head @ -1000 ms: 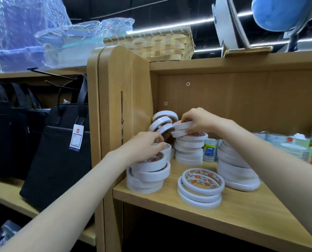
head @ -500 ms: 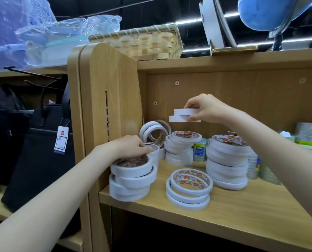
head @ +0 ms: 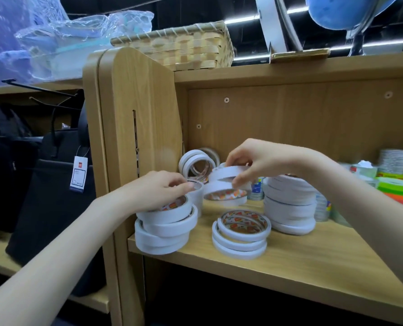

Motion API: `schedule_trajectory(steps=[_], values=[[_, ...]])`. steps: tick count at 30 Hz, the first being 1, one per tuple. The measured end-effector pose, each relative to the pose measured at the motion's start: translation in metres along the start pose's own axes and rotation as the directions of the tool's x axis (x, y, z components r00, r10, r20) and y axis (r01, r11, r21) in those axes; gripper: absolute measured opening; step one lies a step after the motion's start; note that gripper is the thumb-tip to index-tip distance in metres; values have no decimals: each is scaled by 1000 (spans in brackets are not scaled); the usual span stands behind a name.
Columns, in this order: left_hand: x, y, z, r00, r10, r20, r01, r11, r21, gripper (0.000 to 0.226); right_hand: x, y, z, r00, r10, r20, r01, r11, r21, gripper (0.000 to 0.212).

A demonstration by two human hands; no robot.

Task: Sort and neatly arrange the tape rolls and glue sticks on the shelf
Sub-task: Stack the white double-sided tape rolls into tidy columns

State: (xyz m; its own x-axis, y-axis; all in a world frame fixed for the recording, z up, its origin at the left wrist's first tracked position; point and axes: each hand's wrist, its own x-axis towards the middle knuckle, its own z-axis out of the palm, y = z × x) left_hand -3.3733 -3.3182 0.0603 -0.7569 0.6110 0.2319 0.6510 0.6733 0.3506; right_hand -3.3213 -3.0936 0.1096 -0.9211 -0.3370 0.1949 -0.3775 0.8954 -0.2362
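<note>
Two flat tape rolls [head: 228, 174] are pinched at the rim by the right hand [head: 254, 161], just above the rear stack [head: 226, 196]. The left hand [head: 158, 190] is laid on the left stack [head: 165, 228], fingers loosely curled. Light, stiff rings, judged best held across the edge; axes stand near vertical, slightly tilted.

Smooth wood-grain shelf [head: 278, 262], woven basket [head: 184, 49]

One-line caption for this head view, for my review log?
Right hand holds two white tape rolls over the wooden shelf; left hand rests on the leftmost stack of white tape rolls.
</note>
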Motion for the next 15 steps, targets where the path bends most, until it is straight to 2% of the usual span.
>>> schedule_trajectory(steps=[3,5,8,11,13,15], values=[[7,-1,1,997,-33,77,27,997,75,32,0,-7,13,958,165,233,-101,959,-265,18],[13,-2,-3,997,-32,77,23,992,122,36,0,-9,9,941,204,269,-127,952,-278,24],[20,0,-10,997,-35,65,24,986,167,39,20,-12,-11,989,100,109,-86,988,-127,27],[29,5,-16,996,-52,75,33,972,235,37,71,-4,-15,994,60,-94,-78,977,-200,21],[37,6,-17,993,-67,93,40,963,265,37,103,7,-11,988,98,-118,-125,960,-252,31],[46,6,-16,994,-67,88,40,960,277,37,126,21,-4,981,176,-82,-193,940,-283,39]])
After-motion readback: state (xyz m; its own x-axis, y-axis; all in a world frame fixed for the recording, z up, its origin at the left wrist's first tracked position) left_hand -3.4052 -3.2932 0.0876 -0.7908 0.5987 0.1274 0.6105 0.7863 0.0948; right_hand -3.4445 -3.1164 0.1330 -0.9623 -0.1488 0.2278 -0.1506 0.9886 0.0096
